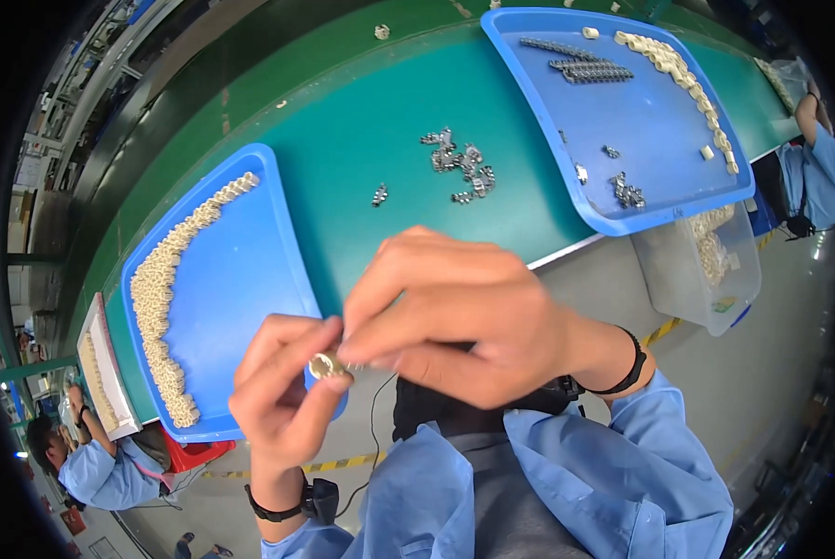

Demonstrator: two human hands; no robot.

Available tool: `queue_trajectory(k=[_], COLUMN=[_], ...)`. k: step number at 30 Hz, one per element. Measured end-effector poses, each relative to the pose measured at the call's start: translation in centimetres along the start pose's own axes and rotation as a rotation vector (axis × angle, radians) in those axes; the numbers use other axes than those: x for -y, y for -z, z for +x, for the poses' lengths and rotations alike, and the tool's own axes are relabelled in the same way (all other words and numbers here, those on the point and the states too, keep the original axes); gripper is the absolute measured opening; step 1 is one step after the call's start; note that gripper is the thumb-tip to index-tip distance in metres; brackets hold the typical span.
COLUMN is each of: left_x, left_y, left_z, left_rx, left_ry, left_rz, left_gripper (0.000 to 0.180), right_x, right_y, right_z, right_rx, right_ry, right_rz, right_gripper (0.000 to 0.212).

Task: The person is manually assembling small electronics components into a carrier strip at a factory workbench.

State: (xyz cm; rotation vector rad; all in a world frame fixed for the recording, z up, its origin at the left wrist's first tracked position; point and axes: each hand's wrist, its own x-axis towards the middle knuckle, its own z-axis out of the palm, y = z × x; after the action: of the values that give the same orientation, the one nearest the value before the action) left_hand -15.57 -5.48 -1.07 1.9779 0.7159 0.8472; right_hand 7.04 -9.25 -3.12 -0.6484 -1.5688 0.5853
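My left hand (282,401) pinches a small cream ring-shaped part (327,366) between thumb and fingers, above the near edge of the left blue tray (226,317). Right against it, my right hand (478,321) is closed in a pinch, fingertips touching or almost touching the part. Something thin and shiny shows by those fingertips, too small to name. Many similar cream parts (156,298) line the left tray's far and left sides. Beyond my hands, a loose cluster of small dark metal pieces (473,168) lies on the green table (361,121), with a smaller piece (380,195) apart.
At the right, another blue tray (659,130) holds dark metal strips (594,71), a small metal pile (628,192) and a row of cream parts (683,74). Below it stands a clear plastic bin (664,270). People in blue sit at left (101,470) and right (822,177).
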Motion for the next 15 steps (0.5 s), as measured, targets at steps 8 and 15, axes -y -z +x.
queue_trajectory(k=[8, 15], left_x=[0.2, -0.3], left_y=[-1.0, -1.2], left_z=[-0.2, -0.9], left_rx=[0.142, 0.193], left_ry=[-0.169, -0.133], left_rz=[0.003, -0.02], left_gripper=[0.029, 0.031], right_x=[1.5, 2.0], right_y=[0.2, 0.1], right_z=[-0.4, -0.7], right_rx=[0.06, 0.063], right_ry=[0.028, 0.054], right_rz=[-0.054, -0.075], right_gripper=[0.019, 0.019])
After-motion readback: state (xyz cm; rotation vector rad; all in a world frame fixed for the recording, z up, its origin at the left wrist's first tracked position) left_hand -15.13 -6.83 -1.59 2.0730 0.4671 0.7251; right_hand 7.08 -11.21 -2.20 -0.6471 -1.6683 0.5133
